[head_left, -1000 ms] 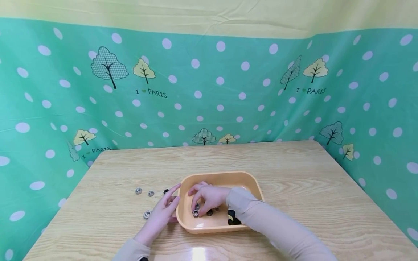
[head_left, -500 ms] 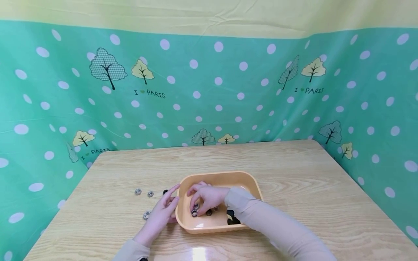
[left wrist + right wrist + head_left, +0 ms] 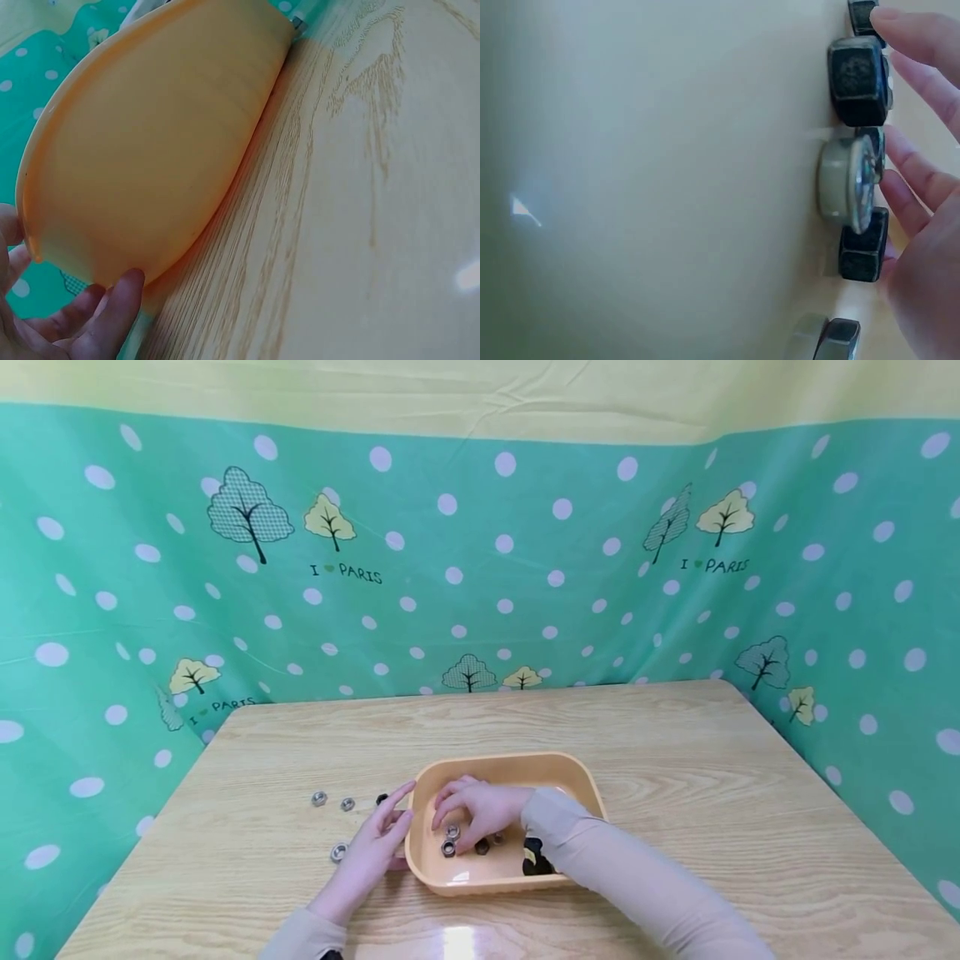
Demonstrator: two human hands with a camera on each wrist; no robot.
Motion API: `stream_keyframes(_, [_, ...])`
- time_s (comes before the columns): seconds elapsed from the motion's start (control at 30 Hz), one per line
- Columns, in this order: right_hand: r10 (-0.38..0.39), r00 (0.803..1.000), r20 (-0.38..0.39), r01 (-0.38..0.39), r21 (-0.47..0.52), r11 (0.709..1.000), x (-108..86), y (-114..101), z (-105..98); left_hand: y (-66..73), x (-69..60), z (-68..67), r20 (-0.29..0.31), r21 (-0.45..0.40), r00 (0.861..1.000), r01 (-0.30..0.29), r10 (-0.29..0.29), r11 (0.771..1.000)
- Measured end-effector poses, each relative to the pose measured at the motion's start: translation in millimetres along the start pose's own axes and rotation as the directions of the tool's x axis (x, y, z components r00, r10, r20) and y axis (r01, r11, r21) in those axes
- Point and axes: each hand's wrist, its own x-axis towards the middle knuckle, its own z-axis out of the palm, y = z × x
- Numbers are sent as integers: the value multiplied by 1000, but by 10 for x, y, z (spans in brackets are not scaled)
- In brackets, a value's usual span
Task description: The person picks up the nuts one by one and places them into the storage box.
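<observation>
My right hand (image 3: 483,810) reaches into a peach-coloured plastic bin (image 3: 525,885), thumb and fingers spread apart over a group of metal hex nuts. A silver nut (image 3: 453,832) lies between thumb and index finger, with another nut (image 3: 448,848) just in front of it. A darker nut (image 3: 482,846) lies beside the thumb. In the right wrist view a fingertip is at a dark nut (image 3: 864,15), and a pale round-rimmed nut (image 3: 847,182) lies among the dark ones. My left hand (image 3: 375,843) touches the bin's left end with loosely extended fingers.
Left of the bin, silver nuts (image 3: 318,798) and a black nut (image 3: 382,799) lie on the wood-grain table (image 3: 675,752); a larger nut (image 3: 339,852) sits close to the left hand. A green dotted cloth (image 3: 480,568) hangs round the table's back and sides.
The right index finger has drawn back slightly from the thumb, so the silver nut between them shows more fully. The left hand and the bin stay in place.
</observation>
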Motion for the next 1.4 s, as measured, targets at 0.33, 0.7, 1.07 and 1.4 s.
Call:
stream_keyframes(0.33, [30,999,-16,-30,43,999,-11,11,1,-16,-34,-6,-4,8,1000,10,-10,1000])
stream_keyframes(0.7, [105,994,-18,-98,225,969,-24,-16,-99,-41,-52,-14,0,-7,1000,19,-19,1000])
stream_keyframes(1.07, [140,989,44,-146,279,949,-153,-44,-456,-4,-23,4,6,7,1000,20,-20,1000])
stream_keyframes(1.4, [130,990,57,-140,224,964,-350,-138,-781,18,-1,-22,4,32,1000,12,-12,999])
